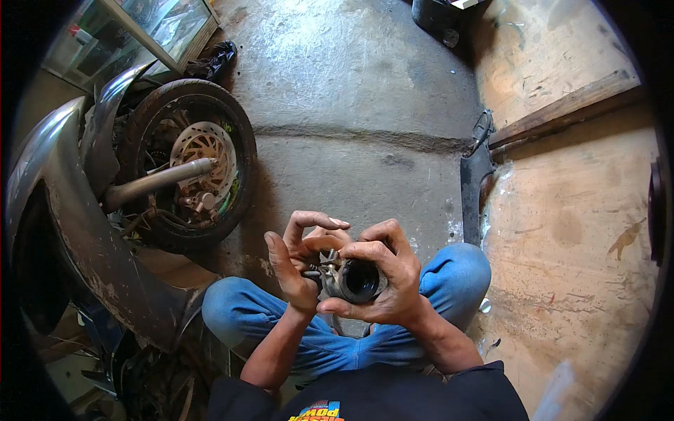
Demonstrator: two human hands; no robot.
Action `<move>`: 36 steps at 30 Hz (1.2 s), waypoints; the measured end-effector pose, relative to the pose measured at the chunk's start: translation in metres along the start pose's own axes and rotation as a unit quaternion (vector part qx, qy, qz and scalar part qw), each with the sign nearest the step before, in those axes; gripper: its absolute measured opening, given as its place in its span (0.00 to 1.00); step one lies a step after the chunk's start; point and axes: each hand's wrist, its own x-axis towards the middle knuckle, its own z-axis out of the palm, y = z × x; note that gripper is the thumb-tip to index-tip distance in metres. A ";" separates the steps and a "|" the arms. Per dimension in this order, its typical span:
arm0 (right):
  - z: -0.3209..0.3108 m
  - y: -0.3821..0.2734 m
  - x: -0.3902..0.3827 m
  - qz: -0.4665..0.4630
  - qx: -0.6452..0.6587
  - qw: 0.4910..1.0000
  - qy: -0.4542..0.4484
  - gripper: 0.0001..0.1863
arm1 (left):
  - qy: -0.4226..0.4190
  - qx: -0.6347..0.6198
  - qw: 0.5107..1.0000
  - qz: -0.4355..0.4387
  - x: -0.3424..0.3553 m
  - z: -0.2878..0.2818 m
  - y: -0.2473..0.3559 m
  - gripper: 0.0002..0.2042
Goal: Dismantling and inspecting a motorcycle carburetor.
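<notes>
Cylindrical metal part (pixel 343 283) sits in the right hand (pixel 395 282), nearer and wrapped round its right side, dark bore (pixel 362 279) facing up; left hand (pixel 300 261) spread loosely at its left, contact unclear.

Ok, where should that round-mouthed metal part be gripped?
Best, I'd judge, around the outside of the part, from the person's right, thumb near and fingers far, much as the right hand has it. Its rounded shape suits a curled grip, the open mouth faces up, and small fittings crowd the left side, by the left hand.
</notes>
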 end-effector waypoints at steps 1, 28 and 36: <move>0.000 -0.001 0.000 0.002 -0.006 1.000 -0.001 0.40 | -0.007 -0.023 1.000 -0.004 0.001 0.001 0.001 0.36; -0.003 0.020 0.004 0.348 0.259 0.901 0.010 0.20 | 0.040 0.105 0.947 -0.300 0.009 -0.009 0.042 0.22; 0.002 0.014 0.003 0.477 0.301 0.825 0.034 0.22 | 0.062 -0.040 0.929 -0.361 0.009 -0.007 0.042 0.19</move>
